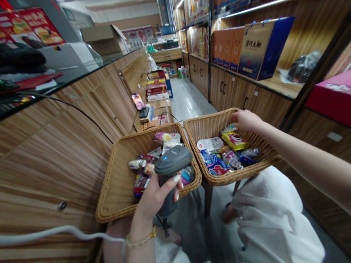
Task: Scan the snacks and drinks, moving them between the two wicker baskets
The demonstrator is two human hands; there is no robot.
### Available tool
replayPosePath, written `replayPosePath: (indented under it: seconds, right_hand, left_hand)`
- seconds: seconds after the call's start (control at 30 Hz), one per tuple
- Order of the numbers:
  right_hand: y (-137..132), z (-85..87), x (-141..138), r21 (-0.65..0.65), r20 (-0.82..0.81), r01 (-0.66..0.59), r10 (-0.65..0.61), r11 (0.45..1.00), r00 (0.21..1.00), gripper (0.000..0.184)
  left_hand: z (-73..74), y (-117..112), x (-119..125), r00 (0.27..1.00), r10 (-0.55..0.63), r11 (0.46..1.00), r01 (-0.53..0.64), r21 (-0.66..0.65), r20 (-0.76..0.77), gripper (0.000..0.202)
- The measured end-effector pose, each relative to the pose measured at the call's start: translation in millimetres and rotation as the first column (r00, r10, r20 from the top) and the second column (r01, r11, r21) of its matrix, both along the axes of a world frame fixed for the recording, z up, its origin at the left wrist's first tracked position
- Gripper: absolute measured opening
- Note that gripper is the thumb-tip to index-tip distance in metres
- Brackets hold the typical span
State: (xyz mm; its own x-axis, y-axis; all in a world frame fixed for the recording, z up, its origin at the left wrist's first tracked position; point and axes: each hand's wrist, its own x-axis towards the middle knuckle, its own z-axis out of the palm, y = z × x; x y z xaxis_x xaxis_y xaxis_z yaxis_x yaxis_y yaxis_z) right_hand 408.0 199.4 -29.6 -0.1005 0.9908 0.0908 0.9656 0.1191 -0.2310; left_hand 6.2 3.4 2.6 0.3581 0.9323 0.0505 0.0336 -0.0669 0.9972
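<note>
Well, the grey barcode scanner (173, 166) sits tight in the left hand (154, 200), all fingers wrapped narrow around its grip, its head raised over the left wicker basket (113, 198) near the rim shared with the right wicker basket (213, 120). A white cable (45, 233) runs off along the wooden counter (20, 172) edge. The right hand (245, 121) reaches over the right basket's far rim, just above a yellow box (234, 141); its fingers bend down out of sight, so whether they hold anything cannot be told. Crinkly snack packets (215, 163) fill both woven baskets, leaving open room only above them. Smooth boxed gifts (257, 51) line the shelves to the right.
</note>
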Motion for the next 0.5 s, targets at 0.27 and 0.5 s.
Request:
replayPosePath:
  seconds: [0.27,0.5]
  right_hand:
    - [-9,-21.0,-12,-0.309,0.252,-0.388,0.468,0.868,0.847,0.084]
    - [-9,-29.5,-37,-0.352,0.416,-0.422,0.543,0.836,0.729,0.098]
  left_hand:
    - [-1.0,1,0,1.0,-0.007,1.0,0.007,-0.01,-0.012,0.029]
    - [0.6,0,1,1.0,0.005,1.0,-0.005,-0.008,0.006,0.029]
